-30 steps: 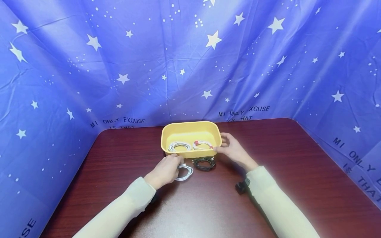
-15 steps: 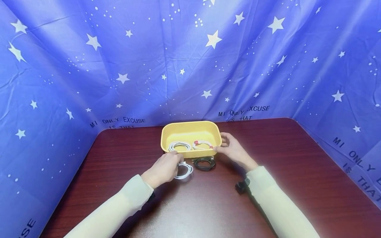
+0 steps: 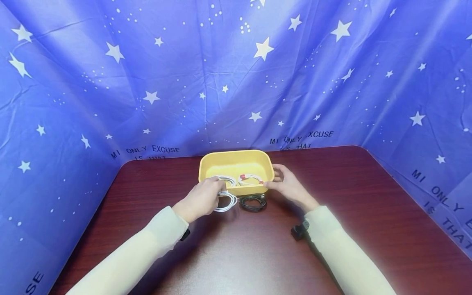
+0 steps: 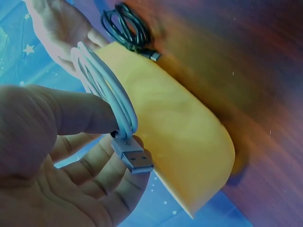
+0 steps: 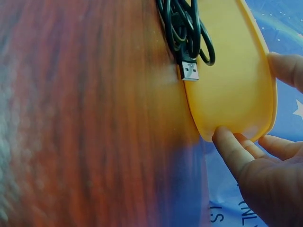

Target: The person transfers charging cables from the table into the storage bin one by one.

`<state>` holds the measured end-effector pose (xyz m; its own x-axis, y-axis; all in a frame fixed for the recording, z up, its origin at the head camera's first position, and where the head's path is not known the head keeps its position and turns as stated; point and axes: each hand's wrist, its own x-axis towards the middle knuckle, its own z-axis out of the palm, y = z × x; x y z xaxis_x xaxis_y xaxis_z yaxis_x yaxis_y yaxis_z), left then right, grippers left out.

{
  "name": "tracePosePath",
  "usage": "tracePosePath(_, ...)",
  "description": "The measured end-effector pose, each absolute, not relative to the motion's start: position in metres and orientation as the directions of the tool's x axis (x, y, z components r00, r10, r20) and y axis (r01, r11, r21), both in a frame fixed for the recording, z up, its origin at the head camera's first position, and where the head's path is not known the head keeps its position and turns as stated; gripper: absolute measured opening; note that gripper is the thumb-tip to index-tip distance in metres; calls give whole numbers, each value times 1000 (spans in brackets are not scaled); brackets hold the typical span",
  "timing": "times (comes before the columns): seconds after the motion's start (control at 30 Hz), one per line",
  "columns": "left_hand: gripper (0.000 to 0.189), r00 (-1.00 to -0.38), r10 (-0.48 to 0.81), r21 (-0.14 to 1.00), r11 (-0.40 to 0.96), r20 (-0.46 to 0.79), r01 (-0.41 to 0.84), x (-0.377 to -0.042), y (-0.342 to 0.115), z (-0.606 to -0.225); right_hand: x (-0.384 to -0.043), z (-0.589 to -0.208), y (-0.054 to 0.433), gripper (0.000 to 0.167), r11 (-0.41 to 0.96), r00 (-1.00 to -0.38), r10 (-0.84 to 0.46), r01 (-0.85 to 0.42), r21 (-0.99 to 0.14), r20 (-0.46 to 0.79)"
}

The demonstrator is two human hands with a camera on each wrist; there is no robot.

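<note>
My left hand pinches a coiled white USB cable between thumb and fingers. The coil hangs at the front wall of the yellow box, with its USB plug showing below the thumb. At the box's right end, my right hand holds it, thumb on the front rim and fingers around the end wall. Inside the box lie a coiled white cable and a white cable with red ends. A coiled black USB cable rests on the table before the box.
The dark red wooden table stretches around the box to both sides and toward the front. Blue star-patterned cloth hangs behind the table and along its left and right sides.
My left hand has lifted the white USB cable and shifted it a little up, toward the box. My right hand stays at the box's right end.
</note>
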<state>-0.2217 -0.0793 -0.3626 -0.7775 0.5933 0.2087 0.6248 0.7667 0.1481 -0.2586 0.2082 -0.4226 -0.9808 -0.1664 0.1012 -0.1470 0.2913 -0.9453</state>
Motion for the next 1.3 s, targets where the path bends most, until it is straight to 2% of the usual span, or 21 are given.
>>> tracePosePath(0.57,25,-807,559,148,796,189,586,-256,-77,-348,-258,-423,208,79,288,-980,-170,-146,-946,100)
tracePosePath(0.87,24,-835,536,154,821,124,549,-271,-72,-343,-257,-422,209,79,285,-981,-168,-142,-948,97)
tracePosePath(1.3,29,-839,529,141,828,125,543,-293,-69,-345,-259,-424,209,81,284,-982,-163,-135,-949,91)
